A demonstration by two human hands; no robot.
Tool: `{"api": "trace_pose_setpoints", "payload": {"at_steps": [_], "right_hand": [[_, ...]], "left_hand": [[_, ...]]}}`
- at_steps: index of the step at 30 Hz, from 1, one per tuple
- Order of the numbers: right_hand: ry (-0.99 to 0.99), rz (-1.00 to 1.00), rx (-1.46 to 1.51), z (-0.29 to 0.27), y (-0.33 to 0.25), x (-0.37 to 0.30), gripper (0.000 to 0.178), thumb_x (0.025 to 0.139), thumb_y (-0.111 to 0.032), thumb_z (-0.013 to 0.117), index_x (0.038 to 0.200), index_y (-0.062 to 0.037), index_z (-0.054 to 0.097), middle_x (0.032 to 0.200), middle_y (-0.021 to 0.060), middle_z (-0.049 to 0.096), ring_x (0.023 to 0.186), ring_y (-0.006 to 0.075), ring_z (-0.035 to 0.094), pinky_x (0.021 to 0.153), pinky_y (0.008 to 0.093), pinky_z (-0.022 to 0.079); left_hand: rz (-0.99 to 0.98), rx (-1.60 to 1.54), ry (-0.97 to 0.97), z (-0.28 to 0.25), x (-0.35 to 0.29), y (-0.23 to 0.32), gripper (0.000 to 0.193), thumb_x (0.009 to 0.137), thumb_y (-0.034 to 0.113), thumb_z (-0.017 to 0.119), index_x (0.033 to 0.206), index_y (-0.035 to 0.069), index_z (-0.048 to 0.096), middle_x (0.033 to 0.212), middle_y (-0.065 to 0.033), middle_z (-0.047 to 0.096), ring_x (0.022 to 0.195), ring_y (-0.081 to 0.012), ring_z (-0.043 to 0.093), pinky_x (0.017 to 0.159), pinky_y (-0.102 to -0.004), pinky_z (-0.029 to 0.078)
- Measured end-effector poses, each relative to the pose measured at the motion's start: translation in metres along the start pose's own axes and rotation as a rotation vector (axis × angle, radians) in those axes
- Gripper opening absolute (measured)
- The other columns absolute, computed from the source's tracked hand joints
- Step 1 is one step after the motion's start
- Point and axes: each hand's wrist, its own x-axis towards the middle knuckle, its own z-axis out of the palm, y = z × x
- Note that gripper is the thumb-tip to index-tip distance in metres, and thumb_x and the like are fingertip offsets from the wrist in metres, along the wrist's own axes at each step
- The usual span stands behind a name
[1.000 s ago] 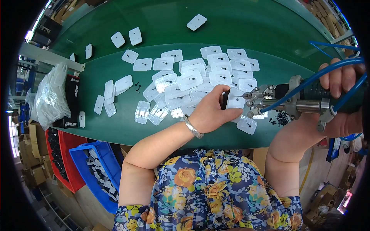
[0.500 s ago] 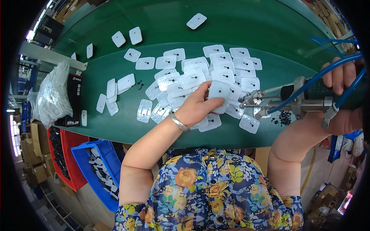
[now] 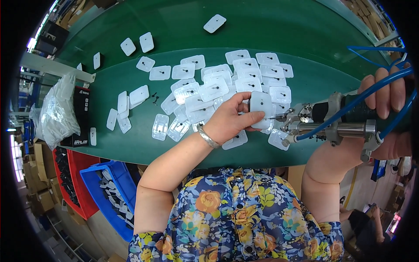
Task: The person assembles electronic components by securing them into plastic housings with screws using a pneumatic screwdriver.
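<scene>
My left hand [image 3: 231, 118] pinches a white rounded-rectangular case [image 3: 260, 107] with a dark side, thumb across its white face, over a spread of white plates. My right hand [image 3: 385, 98] is wrapped round a dark-bodied, screwdriver-like power tool [image 3: 351, 129] with metal clamps and blue hoses. Its thin tip points left and reaches the right edge of the case; whether they touch I cannot tell. Several white plates [image 3: 215, 87], many bearing a small dark keyhole-shaped piece, overlap around my left hand. Part of my right hand is hidden behind the tool.
More white cases [image 3: 146, 42] stand along the back of the green table [image 3: 131, 153]. Small black pieces [image 3: 155, 99] lie left of the plates. A bagged bundle [image 3: 61, 109] leans by a black box [image 3: 81, 113]. Red [image 3: 89, 205] and blue [image 3: 92, 185] bins sit below the left edge.
My left hand has moved right with the white case, closer to the tool's tip. The tool has shifted slightly. Someone's dark-clothed body now shows at the lower right.
</scene>
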Motion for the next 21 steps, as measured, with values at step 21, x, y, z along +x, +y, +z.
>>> {"api": "trace_pose_setpoints", "payload": {"at_steps": [21], "right_hand": [[0.016, 0.022, 0.041, 0.004, -0.012, 0.000, 0.050, 0.079, -0.044, 0.056, 0.111, -0.0067, 0.044, 0.077, 0.0005, 0.050, 0.068, 0.0089, 0.049, 0.070, 0.0198, 0.041]], "left_hand": [[0.209, 0.252, 0.156, -0.017, 0.001, -0.002, 0.058, 0.071, 0.018, 0.069, 0.119, 0.001, 0.040, 0.084, -0.0054, 0.055, 0.071, -0.0118, 0.055, 0.061, -0.0226, 0.046]]}}
